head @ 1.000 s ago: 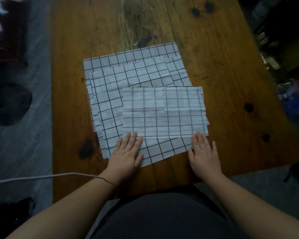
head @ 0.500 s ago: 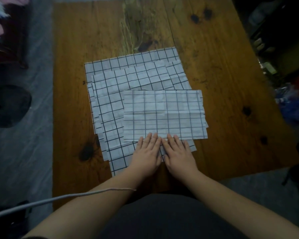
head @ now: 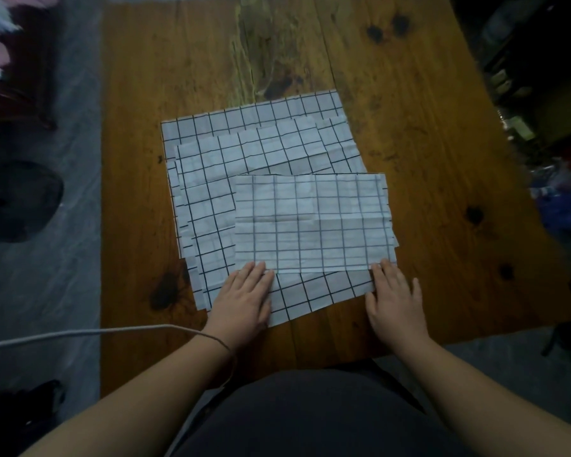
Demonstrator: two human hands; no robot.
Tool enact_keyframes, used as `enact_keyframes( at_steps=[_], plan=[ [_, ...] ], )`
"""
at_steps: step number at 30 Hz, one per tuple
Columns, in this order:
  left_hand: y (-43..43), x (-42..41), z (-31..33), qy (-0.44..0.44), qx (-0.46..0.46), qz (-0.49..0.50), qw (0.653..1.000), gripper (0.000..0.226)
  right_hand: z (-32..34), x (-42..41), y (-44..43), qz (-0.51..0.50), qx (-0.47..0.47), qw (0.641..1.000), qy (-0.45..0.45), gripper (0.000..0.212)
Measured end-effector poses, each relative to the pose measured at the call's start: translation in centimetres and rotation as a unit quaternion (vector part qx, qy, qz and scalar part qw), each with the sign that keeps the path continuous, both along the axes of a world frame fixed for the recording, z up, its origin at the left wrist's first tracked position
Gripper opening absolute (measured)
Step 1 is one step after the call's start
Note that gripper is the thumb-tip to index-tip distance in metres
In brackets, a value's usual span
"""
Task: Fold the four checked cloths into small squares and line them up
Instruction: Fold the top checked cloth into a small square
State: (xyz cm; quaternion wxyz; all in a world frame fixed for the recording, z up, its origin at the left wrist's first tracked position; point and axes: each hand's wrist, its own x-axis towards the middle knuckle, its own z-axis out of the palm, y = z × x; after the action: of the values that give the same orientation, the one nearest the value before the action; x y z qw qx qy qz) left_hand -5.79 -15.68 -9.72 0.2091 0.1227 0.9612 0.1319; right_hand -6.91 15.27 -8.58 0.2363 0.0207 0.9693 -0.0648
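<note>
1. Your left hand (head: 243, 298) lies flat with the fingers straight and close together. The palm is on the stack of cloths (head: 244, 153), and the fingertips touch the near-left corner of the folded cloth (head: 314, 222).
2. Your right hand (head: 394, 298) is flat too, fingers straight and slightly spread. The fingertips are at the folded cloth's near-right corner, and the palm is partly on the table (head: 426, 159).
3. Neither hand grips anything; they are well apart, one at each near corner.
4. The folded cloth is a rectangle lying on top of the stack, toward its near-right side, with a crease across the middle.
5. The stack is spread flat and skewed at the table's centre; the layer count is unclear.
6. A grey cord (head: 80, 333) runs from the left to your left wrist.
</note>
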Motion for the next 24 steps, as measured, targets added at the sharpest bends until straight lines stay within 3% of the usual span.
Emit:
enact_keyframes(
  at_steps=[3, 5, 8, 13, 24],
  plan=[
    [1.4, -1.3, 0.9, 0.025, 0.023, 0.043, 0.998, 0.057, 0.6, -1.3, -1.4, 0.020, -0.032, 0.998, 0.059, 0.049],
    [2.7, -2.7, 1.3, 0.056, 0.037, 0.018, 0.998, 0.051, 0.7, -2.9, -2.6, 0.054, -0.082, 0.992, 0.075, 0.033],
    [4.7, -4.8, 0.8, 0.077, 0.077, -0.020, 0.994, 0.036, 0.6, -5.2, -4.5, 0.089, -0.120, 0.987, 0.060, 0.022],
    [6.8, -6.6, -0.3, 0.040, 0.098, 0.008, 0.994, 0.018, 0.0, -7.2, -5.6, 0.120, -0.117, 0.985, 0.029, 0.012],
    [7.7, -6.5, 0.1, 0.080, 0.062, 0.065, 0.993, 0.029, 1.6, -7.0, -6.7, 0.098, -0.197, 0.974, 0.051, 0.006]
  ],
)
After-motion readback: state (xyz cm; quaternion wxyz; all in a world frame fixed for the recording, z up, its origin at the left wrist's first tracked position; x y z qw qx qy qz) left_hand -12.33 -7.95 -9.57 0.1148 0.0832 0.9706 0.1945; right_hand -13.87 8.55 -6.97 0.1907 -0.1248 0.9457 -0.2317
